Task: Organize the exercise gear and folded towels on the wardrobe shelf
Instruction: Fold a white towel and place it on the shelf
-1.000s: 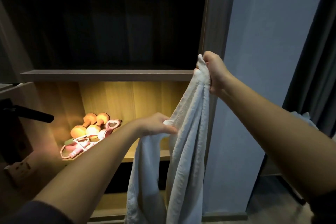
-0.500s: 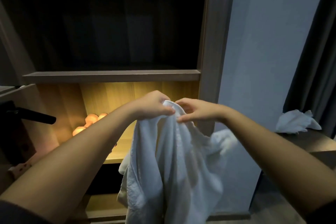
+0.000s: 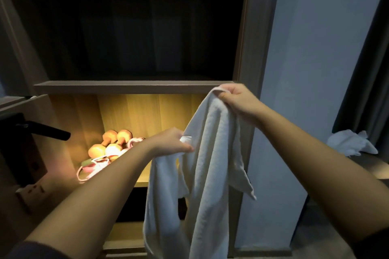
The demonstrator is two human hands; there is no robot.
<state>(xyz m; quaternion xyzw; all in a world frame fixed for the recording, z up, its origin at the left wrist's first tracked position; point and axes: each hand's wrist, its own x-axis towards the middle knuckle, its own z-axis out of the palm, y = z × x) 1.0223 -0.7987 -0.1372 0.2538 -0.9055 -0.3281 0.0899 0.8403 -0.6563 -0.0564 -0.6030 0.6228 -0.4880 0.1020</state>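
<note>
A white towel (image 3: pixel 208 170) hangs loose and unfolded in front of the wardrobe. My right hand (image 3: pixel 237 101) pinches its top corner, raised near the edge of the upper shelf. Lower and to the left, my left hand (image 3: pixel 172 143) grips another edge of the same towel. On the lit wooden shelf (image 3: pixel 145 181) behind my left arm lie two orange dumbbells (image 3: pixel 109 145) and pink and white resistance bands (image 3: pixel 92 167), partly hidden by my forearm.
A second crumpled white towel (image 3: pixel 351 145) lies on a dark surface at the right. The dark upper shelf board (image 3: pixel 130 86) spans the wardrobe. A black handle (image 3: pixel 48 132) juts out at the left, above a wall socket (image 3: pixel 31 191). A grey wall panel stands right of the wardrobe.
Half a second ago both hands met at the towel's top. Now my right hand has lifted its corner up and right, and my left hand has dropped lower, stretching the towel.
</note>
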